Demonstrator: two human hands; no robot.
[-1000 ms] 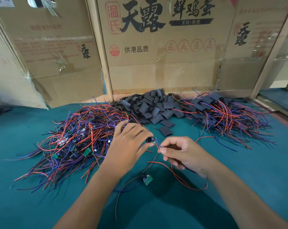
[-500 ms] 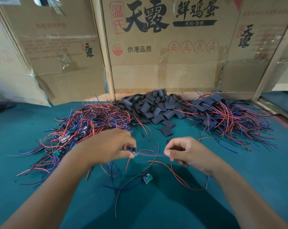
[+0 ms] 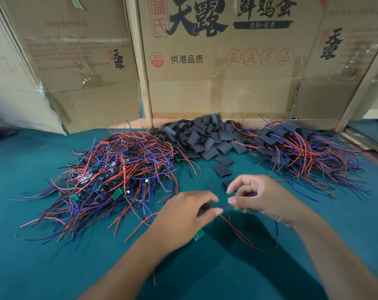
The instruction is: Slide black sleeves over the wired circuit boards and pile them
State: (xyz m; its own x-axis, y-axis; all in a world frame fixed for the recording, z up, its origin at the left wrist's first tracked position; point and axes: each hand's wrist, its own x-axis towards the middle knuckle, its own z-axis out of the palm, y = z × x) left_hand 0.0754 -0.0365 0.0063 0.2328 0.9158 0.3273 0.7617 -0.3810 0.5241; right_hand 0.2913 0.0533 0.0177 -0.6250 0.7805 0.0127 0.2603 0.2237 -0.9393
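Note:
A heap of bare green circuit boards with red and blue wires [image 3: 110, 174] lies at the left of the teal table [image 3: 53, 267]. Loose black sleeves [image 3: 205, 137] are piled at the middle back. Sleeved boards [image 3: 292, 146] lie heaped at the right. My left hand [image 3: 183, 217] grips a wired board, mostly hidden inside the fingers. My right hand [image 3: 259, 198] pinches that board's blue wire [image 3: 224, 206] between thumb and forefinger, the hands close together. A second green board [image 3: 198, 234] peeks out under my left hand. Red wires [image 3: 244, 237] trail below the hands.
Two single black sleeves [image 3: 222, 171] lie on the table just beyond my right hand. Taped cardboard boxes [image 3: 216, 61] with wooden posts wall off the back of the table. A wooden frame edge runs at the far right [image 3: 365, 139].
My left hand has come back right toward my right hand, closing the gap along the wire. The view has shifted closer to the table.

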